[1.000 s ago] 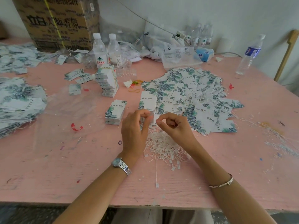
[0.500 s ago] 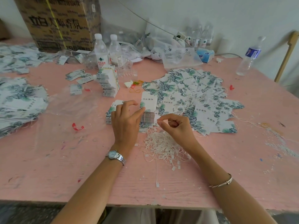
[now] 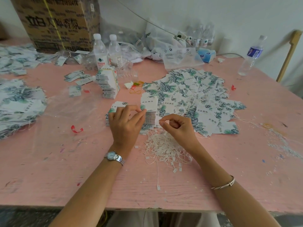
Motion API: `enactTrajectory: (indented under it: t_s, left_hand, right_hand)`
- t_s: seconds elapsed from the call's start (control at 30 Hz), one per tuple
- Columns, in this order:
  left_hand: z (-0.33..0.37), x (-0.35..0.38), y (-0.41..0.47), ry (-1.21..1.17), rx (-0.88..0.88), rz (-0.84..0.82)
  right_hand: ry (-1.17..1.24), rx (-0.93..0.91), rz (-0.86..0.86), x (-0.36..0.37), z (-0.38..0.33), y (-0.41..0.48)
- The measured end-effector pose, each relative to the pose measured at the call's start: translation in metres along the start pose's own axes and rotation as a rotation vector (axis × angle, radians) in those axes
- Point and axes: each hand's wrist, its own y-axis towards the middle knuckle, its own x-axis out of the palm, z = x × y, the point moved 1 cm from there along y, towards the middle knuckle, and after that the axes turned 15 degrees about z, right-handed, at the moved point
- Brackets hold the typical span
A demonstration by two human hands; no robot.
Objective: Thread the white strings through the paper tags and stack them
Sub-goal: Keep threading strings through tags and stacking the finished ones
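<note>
The left hand (image 3: 126, 123) pinches the top tag (image 3: 150, 104) by its corner with curled fingers, so the right hand (image 3: 178, 126), pinching a white string (image 3: 170, 122), can thread it.

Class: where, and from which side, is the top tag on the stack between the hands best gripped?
Probably its near-left corner, pinched from the left: the top tag lies flat on the stack, that side is open, and loose tags crowd its right.
</note>
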Motion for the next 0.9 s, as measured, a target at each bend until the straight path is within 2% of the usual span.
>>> enactTrajectory:
  t_s: [0.33,0.47,0.6,0.67,0.73,0.8,0.9]
  left_hand:
    - [0.007,-0.006,0.0,-0.101,0.122,0.099]
    - [0.02,-0.009,-0.002,-0.25,0.196,0.071]
    - [0.034,-0.012,-0.006,-0.343,0.226,0.04]
    - [0.04,-0.012,-0.007,-0.367,0.218,-0.035]
    - [0.045,-0.011,-0.007,-0.381,0.11,-0.166]
    - [0.048,-0.01,-0.01,-0.384,-0.108,-0.284]
    - [0.045,-0.01,-0.011,-0.39,-0.468,-0.33]
  right_hand:
    - [0.166,0.123,0.089,-0.005,-0.009,0.005]
    - [0.293,0.17,0.146,-0.012,-0.01,0.009]
    - [0.297,0.158,0.182,-0.015,-0.01,0.012]
    - [0.288,0.156,0.2,-0.016,-0.009,0.012]
    - [0.28,0.136,0.202,-0.016,-0.01,0.011]
    - [0.292,0.119,0.184,-0.015,-0.01,0.01]
    - [0.274,0.098,0.127,-0.014,-0.011,0.009]
